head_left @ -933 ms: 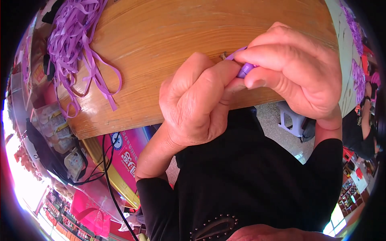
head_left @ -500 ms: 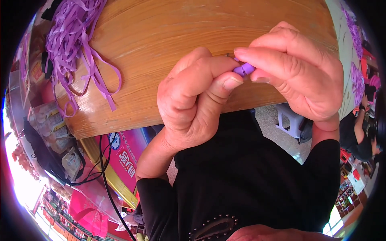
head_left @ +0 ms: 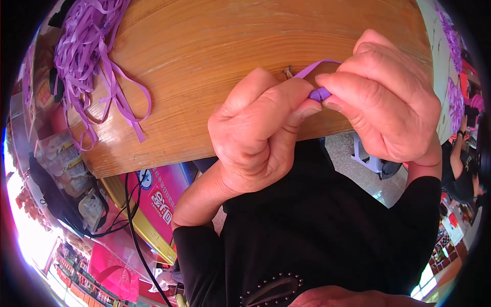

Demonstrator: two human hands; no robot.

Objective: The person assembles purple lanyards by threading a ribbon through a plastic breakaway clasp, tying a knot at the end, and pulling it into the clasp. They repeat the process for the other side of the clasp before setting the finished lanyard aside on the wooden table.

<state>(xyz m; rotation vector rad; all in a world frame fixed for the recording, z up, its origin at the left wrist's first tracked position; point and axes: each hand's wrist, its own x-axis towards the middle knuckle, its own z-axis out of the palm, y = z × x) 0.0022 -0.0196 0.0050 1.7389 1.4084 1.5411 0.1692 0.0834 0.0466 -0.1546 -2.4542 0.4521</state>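
Observation:
Over the near edge of the wooden table, my left hand and my right hand meet fingertip to fingertip. Between them is a purple ribbon, folded or wrapped into a short, tight piece. Thumb and forefinger of the left hand pinch its left end; those of the right hand pinch its right end. A loose strip of the same ribbon arches up behind the fingers toward my right hand. How the folds run inside the pinch is hidden by the fingertips.
A heap of loose purple ribbons lies on the left of the wooden table, strands trailing toward its near edge. Black cables hang below on the left, beside a pink box. A pale stool stands right; a co-worker's arm shows far right.
Both hands have shifted slightly right, and the right fingers have curled in more. The ribbon piece is now pinched at both ends, and a loose strip arches into view behind it.

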